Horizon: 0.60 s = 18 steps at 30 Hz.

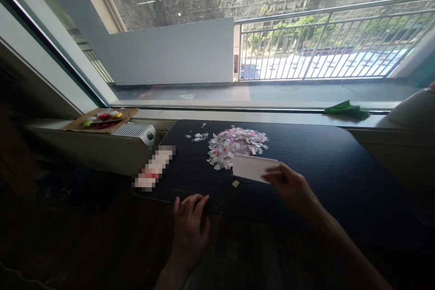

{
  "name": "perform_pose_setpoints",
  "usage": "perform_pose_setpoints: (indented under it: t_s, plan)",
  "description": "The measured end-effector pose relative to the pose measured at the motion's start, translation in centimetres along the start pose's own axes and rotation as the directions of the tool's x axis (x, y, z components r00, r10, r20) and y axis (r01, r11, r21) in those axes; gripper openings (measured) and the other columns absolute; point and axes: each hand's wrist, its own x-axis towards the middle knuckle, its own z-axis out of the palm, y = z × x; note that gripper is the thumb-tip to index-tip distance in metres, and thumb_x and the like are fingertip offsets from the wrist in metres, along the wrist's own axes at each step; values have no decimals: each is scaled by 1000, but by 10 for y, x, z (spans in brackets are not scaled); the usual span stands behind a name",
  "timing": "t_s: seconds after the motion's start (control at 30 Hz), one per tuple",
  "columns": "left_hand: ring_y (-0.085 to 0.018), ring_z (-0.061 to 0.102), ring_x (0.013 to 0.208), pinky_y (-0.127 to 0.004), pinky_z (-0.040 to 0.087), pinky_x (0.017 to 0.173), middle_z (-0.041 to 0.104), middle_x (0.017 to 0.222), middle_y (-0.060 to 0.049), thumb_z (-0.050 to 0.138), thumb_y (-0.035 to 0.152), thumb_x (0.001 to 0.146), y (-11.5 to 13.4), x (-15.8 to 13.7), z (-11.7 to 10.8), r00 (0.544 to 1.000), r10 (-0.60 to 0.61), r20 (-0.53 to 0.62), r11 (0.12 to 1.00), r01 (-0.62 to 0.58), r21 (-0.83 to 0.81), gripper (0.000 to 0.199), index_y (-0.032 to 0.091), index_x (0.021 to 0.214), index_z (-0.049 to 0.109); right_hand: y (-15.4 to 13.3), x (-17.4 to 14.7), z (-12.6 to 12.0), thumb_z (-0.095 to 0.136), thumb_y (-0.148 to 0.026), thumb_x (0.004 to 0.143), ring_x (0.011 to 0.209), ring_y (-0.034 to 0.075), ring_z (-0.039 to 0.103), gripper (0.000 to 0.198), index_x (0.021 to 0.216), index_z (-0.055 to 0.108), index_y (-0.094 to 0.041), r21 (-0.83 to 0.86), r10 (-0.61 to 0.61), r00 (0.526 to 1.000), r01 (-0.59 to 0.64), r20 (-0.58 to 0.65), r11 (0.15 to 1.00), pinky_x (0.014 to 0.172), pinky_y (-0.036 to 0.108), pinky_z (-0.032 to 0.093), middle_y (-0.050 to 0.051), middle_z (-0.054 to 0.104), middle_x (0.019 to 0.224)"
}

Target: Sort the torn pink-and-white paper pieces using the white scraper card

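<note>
If I sweep the white card (253, 167) too hard, I judge, it could scatter the heap of paper scraps (238, 142) just behind it; I can't tell whether they touch. My right hand (288, 180) is clamped on the card's right end, and a loose grip could let it tip. My left hand (191, 215) rests at the near edge of the bench (316, 158), fingers slightly apart, holding nothing I can see. I count one card, one heap, one loose scrap (235, 184) nearer me and one blurred item (154, 170) at left; the heap's overlapping pieces defy counting.
</note>
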Motion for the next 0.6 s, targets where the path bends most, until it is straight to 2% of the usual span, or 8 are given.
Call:
perform_pose_setpoints:
  t_s: [0.07,0.2,0.37,0.5,0.6]
  plan:
    - [-26,55,107,-62,29,104,58,111,-9,46,13,81,1,0,0,1000,-5,7,1000,5,0,44,21,124,50,-1,-4,-4,56,-34,83,79,22,71,14,90,63,-24,-9,15,1000,-15,-18,1000,70,33,54,4,77,88]
    - [-25,55,108,-61,28,105,59,111,-10,47,13,81,2,0,0,1000,-22,-1,1000,22,2,43,21,123,51,-1,-7,-6,57,-37,82,80,23,71,16,89,63,-24,-5,45,990,-46,-136,999,72,34,53,5,77,90]
    - [-25,56,108,-60,28,105,60,111,-9,48,13,81,2,1,0,1000,-23,3,1000,23,-4,43,21,123,53,1,-3,-2,56,-35,82,76,23,71,16,91,62,-24,-65,38,997,-42,-74,997,66,32,52,5,77,86]
    - [-26,56,108,-60,28,105,60,110,-9,47,13,81,4,1,-1,1000,-25,-1,1000,25,-11,43,21,123,53,-1,-9,-12,57,-33,81,74,24,71,12,90,62,-26,-189,72,983,-104,-170,976,66,34,51,4,77,81]
    - [-26,55,108,-60,28,106,59,111,-9,48,13,81,4,1,-1,999,-36,-1,999,36,-15,43,21,123,53,-7,-14,-12,56,-34,82,76,24,72,13,90,61,-27,-155,62,982,-91,-181,984,68,34,52,4,77,83]
